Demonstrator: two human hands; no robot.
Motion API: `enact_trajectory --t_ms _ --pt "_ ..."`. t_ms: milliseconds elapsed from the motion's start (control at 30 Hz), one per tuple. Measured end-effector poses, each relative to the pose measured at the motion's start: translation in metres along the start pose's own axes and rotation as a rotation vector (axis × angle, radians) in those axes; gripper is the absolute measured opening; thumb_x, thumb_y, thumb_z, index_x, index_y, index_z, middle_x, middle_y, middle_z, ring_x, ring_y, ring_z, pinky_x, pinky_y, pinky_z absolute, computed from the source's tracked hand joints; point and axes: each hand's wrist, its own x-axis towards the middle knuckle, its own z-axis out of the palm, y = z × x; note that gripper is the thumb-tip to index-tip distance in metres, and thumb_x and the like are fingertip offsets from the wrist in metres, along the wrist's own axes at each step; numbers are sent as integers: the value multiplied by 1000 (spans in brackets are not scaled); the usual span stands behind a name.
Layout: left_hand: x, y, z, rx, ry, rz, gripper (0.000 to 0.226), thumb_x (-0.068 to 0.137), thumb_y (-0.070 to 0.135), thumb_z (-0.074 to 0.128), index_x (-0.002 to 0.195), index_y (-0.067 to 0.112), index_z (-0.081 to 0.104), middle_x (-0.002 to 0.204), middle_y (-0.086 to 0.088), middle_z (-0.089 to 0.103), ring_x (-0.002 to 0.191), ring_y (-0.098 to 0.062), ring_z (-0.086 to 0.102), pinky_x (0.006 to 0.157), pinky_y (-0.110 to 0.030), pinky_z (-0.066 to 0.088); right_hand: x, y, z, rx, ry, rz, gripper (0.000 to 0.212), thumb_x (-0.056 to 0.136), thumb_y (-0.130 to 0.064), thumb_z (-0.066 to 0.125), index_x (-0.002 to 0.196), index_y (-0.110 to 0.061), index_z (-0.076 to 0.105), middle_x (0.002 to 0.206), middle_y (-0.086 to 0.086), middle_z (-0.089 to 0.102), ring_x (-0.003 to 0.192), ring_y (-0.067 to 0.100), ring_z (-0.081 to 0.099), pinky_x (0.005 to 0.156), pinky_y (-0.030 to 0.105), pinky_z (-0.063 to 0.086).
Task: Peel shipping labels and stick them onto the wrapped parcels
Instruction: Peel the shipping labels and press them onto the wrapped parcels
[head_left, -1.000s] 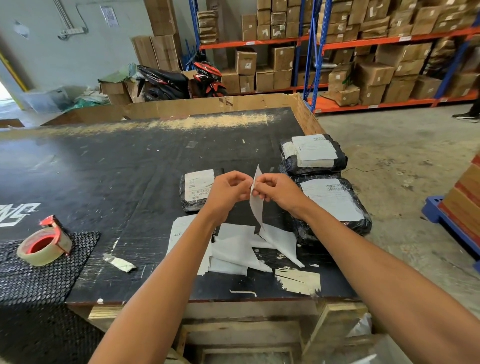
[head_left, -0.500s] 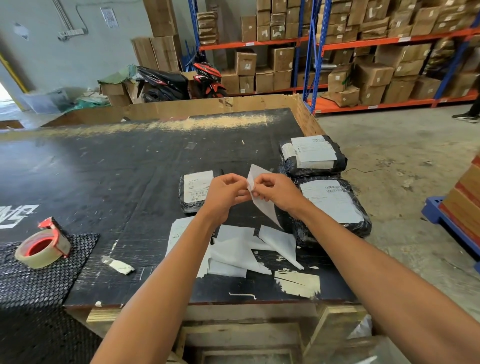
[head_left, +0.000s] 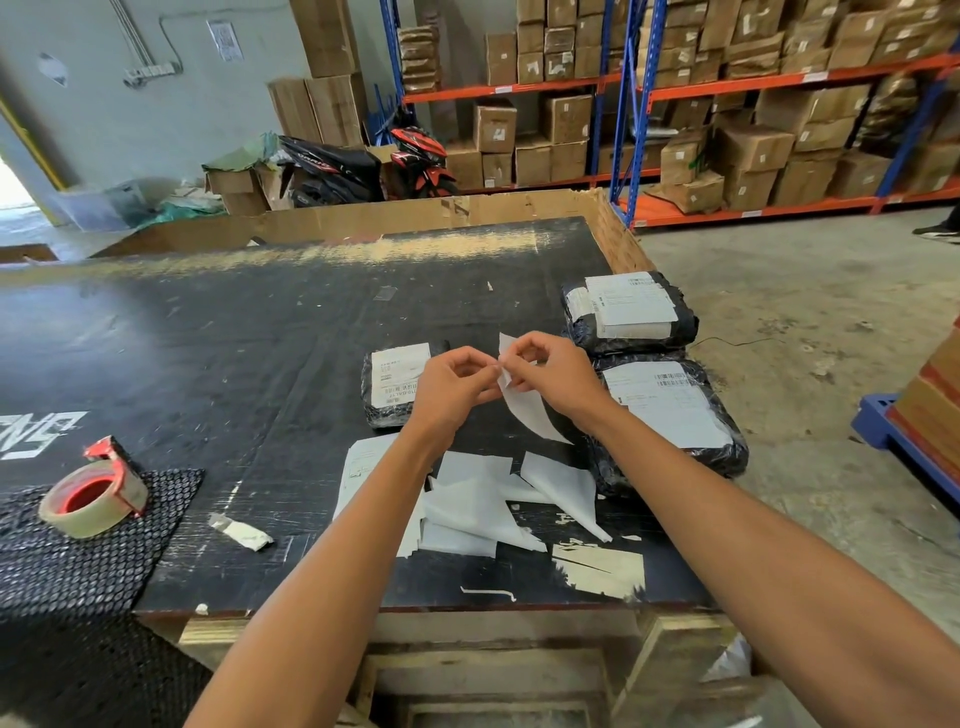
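Warehouse; shelves of cardboard boxes (head_left: 753, 150) along the top of frame, black worktable (head_left: 208, 338) filling the left and centre. Three black-wrapped parcels (head_left: 670, 415) centre and centre-right, each already labelled. Loose backing sheets (head_left: 467, 509) piled low centre; tape roll (head_left: 93, 499) at lower left.

Left hand (head_left: 452, 387) and right hand (head_left: 550, 371) raised together mid-frame above the table, both pinching the upper edge of one label sheet (head_left: 530, 410); rest of the sheet hanging free, curling to the lower right. Peel apparently at the starting corner; cannot tell whether the layers have split.

Judged: very light, thin, floppy, glossy backing probably slippery, adhesive face likely to fold onto itself. Best held by the corner, fingertips only, kept taut while separating.
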Motion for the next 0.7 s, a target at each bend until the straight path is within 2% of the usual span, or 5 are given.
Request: enact_trajectory --t_ms 167,300,467,567,700 --pt "-1 1 -3 -40 -22 -15 6 92 2 66 94 1 71 95 -16 76 92 -27 75 86 -38 61 1 4 -2 14 -33 11 10 95 -18 70 98 -9 73 96 9 73 77 14 71 76 29 62" --pt "-3 4 -2 -117 -33 -47 8 93 1 63 98 -2 70 101 -18 75 95 -28 75 87 -37 60 0 2 0 -4 13 71 13 100 -25 62 100 -13 69 90 1 71 67 6 68 61 16 50" --pt "-2 2 4 -114 -62 -43 15 96 8 62 108 0 67 106 -18 74 98 -30 74 87 -38 60 0 2 7 -137 132 66 14 93 -26 63 86 -14 61 82 0 68 82 24 71 73 41 53" --pt "-3 3 8 -99 -56 -14 21 96 20 64 112 7 67 108 -13 74 100 -26 73 87 -38 61 -2 -3 6 -166 130 3 14 90 -23 69 86 -12 61 81 -2 68 78 15 66 71 35 52" --pt "3 2 10 11 71 52 13 90 20 72 98 10 75 95 -10 76 94 -25 74 84 -43 62 -4 1 7 -124 125 -27 17 89 -29 76 94 -16 66 86 0 73 80 12 71 72 29 59"
